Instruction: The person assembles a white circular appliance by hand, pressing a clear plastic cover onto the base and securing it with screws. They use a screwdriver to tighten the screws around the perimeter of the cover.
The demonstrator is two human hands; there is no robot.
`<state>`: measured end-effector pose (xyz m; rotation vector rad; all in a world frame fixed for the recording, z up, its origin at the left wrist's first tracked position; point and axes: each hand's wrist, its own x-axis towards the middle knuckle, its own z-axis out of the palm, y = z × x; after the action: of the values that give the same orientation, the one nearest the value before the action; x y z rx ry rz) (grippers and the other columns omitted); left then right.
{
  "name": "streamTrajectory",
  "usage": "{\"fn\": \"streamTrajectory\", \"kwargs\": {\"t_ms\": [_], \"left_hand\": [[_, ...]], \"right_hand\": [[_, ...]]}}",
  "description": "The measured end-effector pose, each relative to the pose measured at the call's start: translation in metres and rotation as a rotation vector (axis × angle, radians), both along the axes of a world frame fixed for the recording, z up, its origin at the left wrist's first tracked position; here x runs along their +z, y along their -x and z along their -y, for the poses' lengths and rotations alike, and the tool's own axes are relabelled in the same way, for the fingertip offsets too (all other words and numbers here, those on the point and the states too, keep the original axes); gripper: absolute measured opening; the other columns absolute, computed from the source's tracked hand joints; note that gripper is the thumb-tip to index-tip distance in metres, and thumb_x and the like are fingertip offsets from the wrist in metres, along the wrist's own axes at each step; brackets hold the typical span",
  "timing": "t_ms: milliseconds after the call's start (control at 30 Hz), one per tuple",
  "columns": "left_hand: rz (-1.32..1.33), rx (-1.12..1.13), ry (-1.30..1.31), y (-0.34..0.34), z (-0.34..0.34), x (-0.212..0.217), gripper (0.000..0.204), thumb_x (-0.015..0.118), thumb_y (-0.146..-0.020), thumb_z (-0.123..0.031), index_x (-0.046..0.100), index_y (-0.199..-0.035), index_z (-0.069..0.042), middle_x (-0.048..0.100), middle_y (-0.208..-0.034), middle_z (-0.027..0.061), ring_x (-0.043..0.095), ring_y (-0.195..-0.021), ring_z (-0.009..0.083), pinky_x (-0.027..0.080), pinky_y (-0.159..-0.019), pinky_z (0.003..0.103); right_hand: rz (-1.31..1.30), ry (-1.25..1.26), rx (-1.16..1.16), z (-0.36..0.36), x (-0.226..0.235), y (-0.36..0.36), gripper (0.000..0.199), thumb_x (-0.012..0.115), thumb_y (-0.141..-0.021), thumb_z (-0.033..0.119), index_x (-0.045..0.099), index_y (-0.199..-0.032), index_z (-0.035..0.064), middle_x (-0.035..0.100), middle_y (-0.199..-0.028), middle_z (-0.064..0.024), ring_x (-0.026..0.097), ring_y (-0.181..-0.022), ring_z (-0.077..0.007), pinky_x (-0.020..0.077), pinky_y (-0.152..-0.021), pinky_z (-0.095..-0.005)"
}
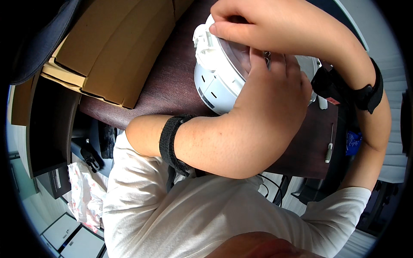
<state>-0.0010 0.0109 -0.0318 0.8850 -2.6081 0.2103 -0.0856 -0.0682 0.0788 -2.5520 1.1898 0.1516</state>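
Both hands on a white round appliance (215, 81) sitting on the dark desk (172, 81). Left hand (271, 99) cupped against its near side, fingers (258, 60) curled over the clear lid. Right hand (254, 26) pressed on the far rim, fingers bent. Cardboard box (116, 47) left of the appliance; screwdriver (329, 148) to its right.

Round white plastic appliance (215, 79) with clear lid, tilted on its side on dark desk (172, 81)
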Motion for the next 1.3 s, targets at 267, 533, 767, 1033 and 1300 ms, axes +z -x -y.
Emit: {"fn": "streamTrajectory", "kwargs": {"t_ms": [267, 533, 767, 1033, 1300], "left_hand": [[-0.056, -0.001, -0.037, 0.005, 0.002, -0.003, 0.055, 0.063, -0.093, -0.030, 0.058, -0.140, -0.002, 0.052, -0.145, 0.0289, 0.050, -0.132, 0.0504, 0.033, -0.110, 0.071], [-0.034, 0.001, -0.046, 0.004, 0.000, -0.003, 0.054, 0.063, -0.092, -0.029, 0.058, -0.139, -0.002, 0.052, -0.146, 0.0277, 0.049, -0.133, 0.0492, 0.037, -0.107, 0.067], [-0.035, 0.025, -0.041, 0.005, 0.000, -0.003, 0.052, 0.064, -0.091, -0.029, 0.060, -0.137, -0.004, 0.056, -0.140, 0.0249, 0.053, -0.127, 0.0442, 0.039, -0.105, 0.064], [-0.039, 0.036, -0.055, 0.005, -0.003, -0.001, 0.053, 0.065, -0.090, -0.029, 0.061, -0.137, -0.006, 0.058, -0.138, 0.0226, 0.053, -0.127, 0.0414, 0.039, -0.107, 0.060], [0.000, 0.049, -0.003, 0.003, -0.001, 0.001, 0.055, 0.068, -0.088, -0.028, 0.061, -0.138, -0.006, 0.057, -0.141, 0.0221, 0.052, -0.130, 0.0421, 0.038, -0.109, 0.061]], "right_hand": [[-0.262, -0.077, -0.098, 0.003, 0.024, -0.023, 0.031, 0.054, -0.099, 0.021, 0.067, -0.085, -0.0043, 0.067, -0.075, -0.0185, 0.066, -0.070, -0.0293, 0.0545, -0.070, -0.0374], [-0.275, 0.108, 0.107, -0.013, 0.025, -0.019, 0.030, 0.053, -0.099, 0.018, 0.065, -0.083, -0.0034, 0.066, -0.075, -0.0161, 0.063, -0.069, -0.0307, 0.0540, -0.069, -0.0389], [-0.398, 0.064, 0.136, -0.011, 0.027, -0.020, 0.022, 0.057, -0.093, 0.013, 0.064, -0.081, -0.0039, 0.065, -0.074, -0.0168, 0.062, -0.066, -0.0312, 0.0530, -0.064, -0.0384], [-0.327, -0.003, 0.400, 0.002, 0.019, 0.001, 0.017, 0.057, -0.089, 0.009, 0.065, -0.082, -0.0039, 0.063, -0.071, -0.0162, 0.057, -0.062, -0.0255, 0.0500, -0.059, -0.0334], [-0.217, 0.061, 0.185, -0.004, 0.017, -0.005, 0.032, 0.049, -0.099, 0.018, 0.063, -0.082, -0.0048, 0.063, -0.071, -0.0181, 0.060, -0.066, -0.0308, 0.0515, -0.067, -0.0400]]}}
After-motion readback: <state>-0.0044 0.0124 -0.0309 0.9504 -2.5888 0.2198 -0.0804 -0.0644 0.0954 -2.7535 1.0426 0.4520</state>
